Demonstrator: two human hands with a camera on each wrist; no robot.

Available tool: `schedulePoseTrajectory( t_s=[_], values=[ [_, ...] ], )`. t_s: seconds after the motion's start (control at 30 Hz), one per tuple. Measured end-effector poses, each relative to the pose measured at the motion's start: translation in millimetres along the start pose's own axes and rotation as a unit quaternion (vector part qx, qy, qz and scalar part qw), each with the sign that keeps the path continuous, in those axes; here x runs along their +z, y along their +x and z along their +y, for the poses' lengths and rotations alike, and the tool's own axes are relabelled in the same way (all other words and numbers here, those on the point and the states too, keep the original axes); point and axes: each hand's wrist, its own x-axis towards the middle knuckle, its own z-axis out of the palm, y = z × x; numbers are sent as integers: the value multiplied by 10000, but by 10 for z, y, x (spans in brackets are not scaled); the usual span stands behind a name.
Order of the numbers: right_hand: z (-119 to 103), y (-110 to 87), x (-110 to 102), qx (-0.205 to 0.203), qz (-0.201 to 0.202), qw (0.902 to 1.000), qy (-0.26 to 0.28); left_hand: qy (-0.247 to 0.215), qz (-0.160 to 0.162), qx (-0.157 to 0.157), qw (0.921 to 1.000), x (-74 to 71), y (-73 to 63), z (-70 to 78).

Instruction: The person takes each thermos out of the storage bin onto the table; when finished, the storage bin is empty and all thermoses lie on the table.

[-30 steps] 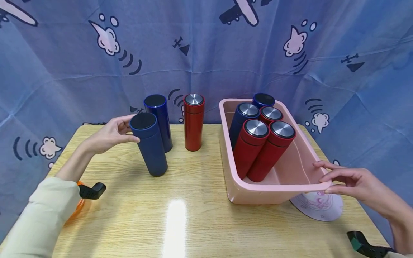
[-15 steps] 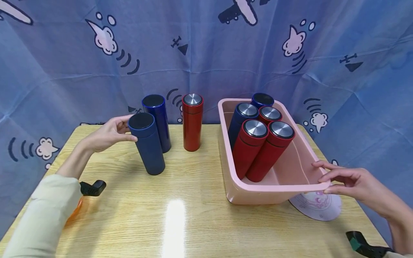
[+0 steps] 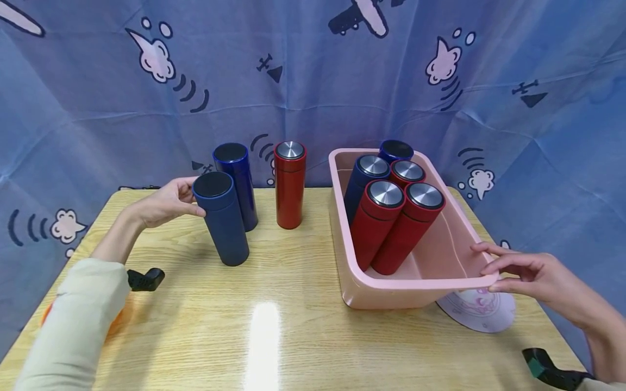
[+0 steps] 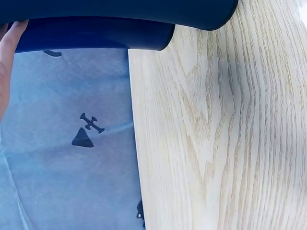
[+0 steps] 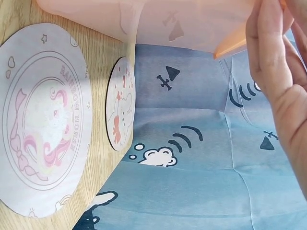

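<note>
At the left of the head view, my left hand (image 3: 163,205) grips a matte dark blue thermos bottle (image 3: 227,228) near its black lid, thumb on the near side. The bottle stands nearly upright, just in front of a glossy blue bottle (image 3: 243,187). In the left wrist view, a fingertip (image 4: 10,45) shows beside the blue bottles. My right hand (image 3: 530,274) pinches the near right corner of a pink plastic bin (image 3: 406,298) by its rim. Inside the bin, red bottles (image 3: 374,228) and blue bottles (image 3: 362,184) lean together at the left and back.
A red bottle (image 3: 290,190) with a steel lid stands between the blue pair and the bin. Round printed mats (image 5: 45,120) lie on the wooden table (image 3: 313,342) by the bin. Something orange (image 3: 119,320) sits under the left sleeve. A blue patterned curtain (image 3: 313,70) hangs behind.
The head view has shifted slightly, so the scene sits a little further left. My left forearm has swung a little to the right. Both hands keep their holds.
</note>
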Motion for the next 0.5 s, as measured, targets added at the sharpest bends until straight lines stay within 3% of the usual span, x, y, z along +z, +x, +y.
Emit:
schedulePoseTrajectory(
  t_s=[0.3,0.5],
  values=[
    [0,-3,-3,-45,-2,10000,57,-31,-10,-22,10000,3,23,-4],
    [1,-1,1,-126,-7,9999,50,76,384,15,9992,21,-51,20]
  ],
)
